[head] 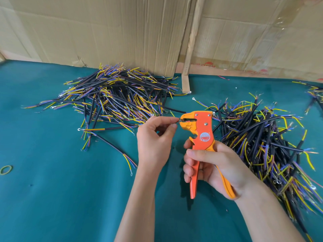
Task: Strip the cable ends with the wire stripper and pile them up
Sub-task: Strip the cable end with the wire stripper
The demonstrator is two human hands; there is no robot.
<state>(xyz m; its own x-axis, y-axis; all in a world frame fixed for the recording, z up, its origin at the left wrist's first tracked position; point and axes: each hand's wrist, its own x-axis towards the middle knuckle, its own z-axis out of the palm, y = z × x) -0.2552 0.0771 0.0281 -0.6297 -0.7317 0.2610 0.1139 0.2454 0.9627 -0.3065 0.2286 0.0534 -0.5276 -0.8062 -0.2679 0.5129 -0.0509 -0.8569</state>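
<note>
Above the green table (pixel 52 198), near its middle, the right hand (pixel 211 165) holds the orange wire stripper (pixel 201 135) upright, head up and handles down; the fingers wrap the front handle, the thumb lies across the tool just below its round sticker, and the yellow rear handle sits against the palm. The handles stand somewhat apart. The left hand (pixel 155 135) comes in from the left with the wrist raised, thumb and forefinger pinching a thin wire (pixel 177 120) whose end enters the stripper's yellow nose; the other fingers are curled under. One large pile of cables (pixel 113 98), black-sheathed with yellow, blue and red cores, lies behind the left hand near the cardboard wall (pixel 104 32); a second pile (pixel 262 140) lies just right of the right hand, and a few loose cables lie apart on the cloth. The sticker on the stripper is red and silver, its writing too small to read. Red print on the cardboard at the right appears upside down and cannot be read.
</note>
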